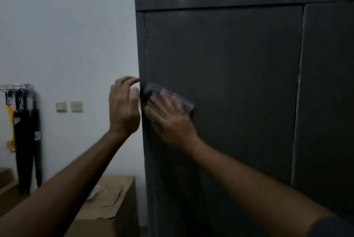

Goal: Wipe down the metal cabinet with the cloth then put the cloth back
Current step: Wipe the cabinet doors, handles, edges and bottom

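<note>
The room is dim, lit by a flat, cool light with no visible source, so the whole view reads grey-blue and grainy. The dark metal cabinet (229, 83) swallows most detail; only a faint sheen runs along its top edge and the seam between its doors. Motion blur smears the right hand (168, 119) and the cloth (153, 92) beneath it — their outlines dissolve. The left hand (123, 106) is sharper. Soft shadows fall on the white wall (67, 35). Wide-angle distortion bows the cabinet's edges, and the forearms near the bottom look soft.
</note>
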The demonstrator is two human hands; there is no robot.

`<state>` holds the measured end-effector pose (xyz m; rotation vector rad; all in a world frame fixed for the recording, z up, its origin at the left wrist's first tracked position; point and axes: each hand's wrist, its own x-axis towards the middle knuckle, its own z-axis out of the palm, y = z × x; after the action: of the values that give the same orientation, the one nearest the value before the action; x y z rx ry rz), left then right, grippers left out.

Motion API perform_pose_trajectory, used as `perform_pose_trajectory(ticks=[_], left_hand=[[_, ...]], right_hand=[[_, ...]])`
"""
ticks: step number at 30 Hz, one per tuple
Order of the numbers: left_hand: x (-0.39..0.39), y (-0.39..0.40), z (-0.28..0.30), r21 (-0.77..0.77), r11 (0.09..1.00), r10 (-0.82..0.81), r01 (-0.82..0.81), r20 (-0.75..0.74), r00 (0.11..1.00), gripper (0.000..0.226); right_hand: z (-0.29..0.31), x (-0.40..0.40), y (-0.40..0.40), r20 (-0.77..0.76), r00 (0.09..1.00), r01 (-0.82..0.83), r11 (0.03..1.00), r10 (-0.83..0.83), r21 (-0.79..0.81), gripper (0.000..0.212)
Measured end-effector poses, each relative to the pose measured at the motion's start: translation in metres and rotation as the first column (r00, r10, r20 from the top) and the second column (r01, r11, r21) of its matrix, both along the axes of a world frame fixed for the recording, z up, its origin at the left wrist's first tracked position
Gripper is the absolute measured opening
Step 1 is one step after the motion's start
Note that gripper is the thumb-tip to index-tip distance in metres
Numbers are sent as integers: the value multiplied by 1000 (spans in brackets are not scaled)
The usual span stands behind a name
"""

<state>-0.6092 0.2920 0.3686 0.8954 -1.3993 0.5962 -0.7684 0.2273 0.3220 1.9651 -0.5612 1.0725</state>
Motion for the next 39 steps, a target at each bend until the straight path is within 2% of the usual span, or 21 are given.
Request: perform_pose_trajectory(ticks=[1, 3, 5, 6, 8, 11, 13, 14, 15, 17, 18, 20, 22, 24, 26, 28, 31, 33, 36, 38, 39], left_hand=[[-2, 0, 0, 6, 1000, 17, -17, 55, 998, 49], [-7, -1, -4, 58, 998, 19, -30, 183, 983, 50], [-10, 1, -10, 140, 989, -4, -37, 284, 959, 52], [-10, 2, -12, 172, 984, -10, -48, 322, 947, 52], [-10, 4, -13, 200, 978, -20, -58, 370, 929, 53], [-13, 1, -12, 176, 983, -12, -53, 351, 936, 50], [-18, -4, -13, 151, 988, -36, -8, 282, 959, 47], [-20, -6, -12, 140, 990, -58, 25, 235, 970, 46], [-22, -8, -14, 132, 990, -78, 53, 191, 978, 45], [-24, -11, -18, 124, 991, -73, 55, 150, 986, 46], [-25, -11, -22, 127, 991, -52, 31, 163, 985, 46], [-28, -12, -29, 135, 991, -8, -22, 217, 976, 46], [-30, -12, -35, 152, 986, 33, -74, 258, 965, 46], [-28, -15, -35, 135, 979, 100, -152, 328, 939, 46], [-27, -17, -30, 104, 972, 154, -208, 384, 910, 47], [-29, -22, -20, 69, 970, 187, -234, 404, 895, 48], [-40, -34, -7, 12, 967, 234, -256, 368, 900, 47], [-45, -42, -6, -30, 961, 270, -276, 328, 905, 46], [-44, -52, -11, -87, 941, 336, -326, 343, 877, 49], [-41, -55, -12, -95, 938, 344, -332, 351, 871, 50], [-41, -56, -12, -96, 939, 342, -329, 351, 872, 50]], right_hand=[[-35, -1, 1, -202, 979, 7, 1000, -7, -3, 56], [-85, -28, -4, -565, 824, 14, 998, -45, -58, 60], [-92, -70, -13, -716, 697, -68, 993, -19, -92, 59], [-83, -91, -18, -723, 691, -99, 991, 5, -87, 56], [-45, -128, -24, -613, 790, -93, 989, 2, -117, 49], [17, -125, -19, -194, 979, 35, 985, -68, -168, 50], [19, -77, -9, 128, 990, 66, 994, -55, -87, 49], [9, -50, -5, 212, 977, 44, 998, -34, -43, 48], [-10, -28, 0, 205, 979, 14, 1000, -10, -19, 47], [-59, -6, 3, -98, 995, -32, 999, 30, -13, 49], [-84, -11, 2, -313, 949, -30, 999, 26, -9, 52], [-115, -40, -6, -627, 779, -38, 999, 7, -37, 53], [-117, -83, -18, -761, 649, -92, 995, 32, -37, 51], [-98, -131, -29, -761, 648, -108, 993, 38, -42, 49], [-63, -177, -33, -668, 744, -65, 992, -24, -108, 50], [-22, -214, -33, -490, 866, 14, 986, -96, -169, 51], [45, -244, -34, -72, 986, 135, 975, -150, -177, 55], [87, -238, -37, 253, 956, 181, 976, -145, -123, 55], [139, -182, -35, 626, 759, 212, 977, -179, 21, 58], [155, -125, -28, 728, 671, 175, 984, -140, 29, 57], [156, -98, -23, 684, 724, 133, 991, -86, -16, 55]])
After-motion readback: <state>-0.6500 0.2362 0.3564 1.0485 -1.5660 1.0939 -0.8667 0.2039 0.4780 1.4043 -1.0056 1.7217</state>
